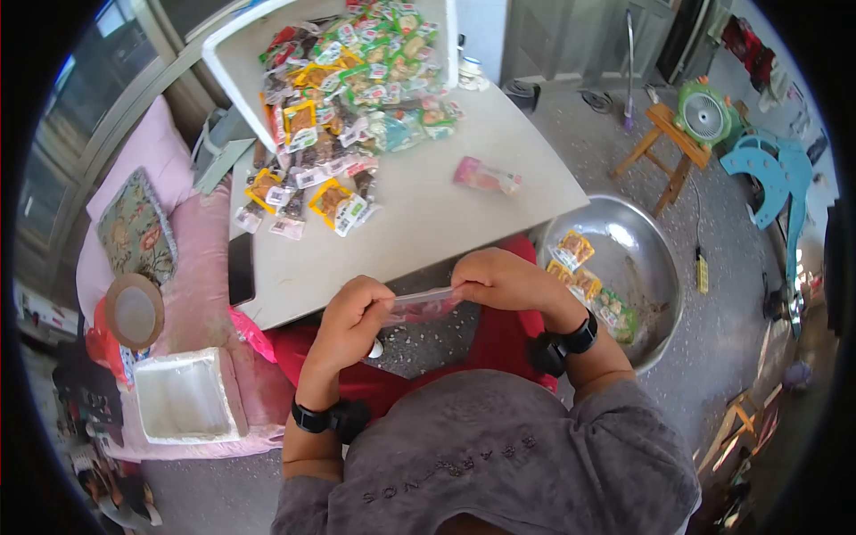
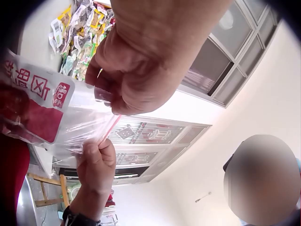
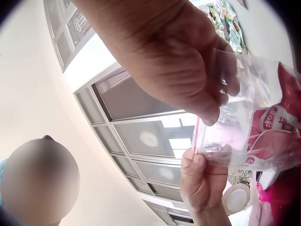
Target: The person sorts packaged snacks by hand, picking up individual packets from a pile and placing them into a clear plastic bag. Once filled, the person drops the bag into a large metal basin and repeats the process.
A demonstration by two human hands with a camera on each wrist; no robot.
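Observation:
A clear plastic bag with red print is stretched between both hands above the lap; in the left wrist view the bag shows a red zip strip along its top edge. My left hand pinches one end of that edge between thumb and fingers. At the other end my right hand pinches it the same way. The right wrist view shows the bag hanging from both hands, with red printed panels. Whether the zip is parted, I cannot tell.
Small snack packets spill from a white foam box onto the table. A pink packet lies at the table's right. A metal basin with several packets stands right; a phone lies at the left edge.

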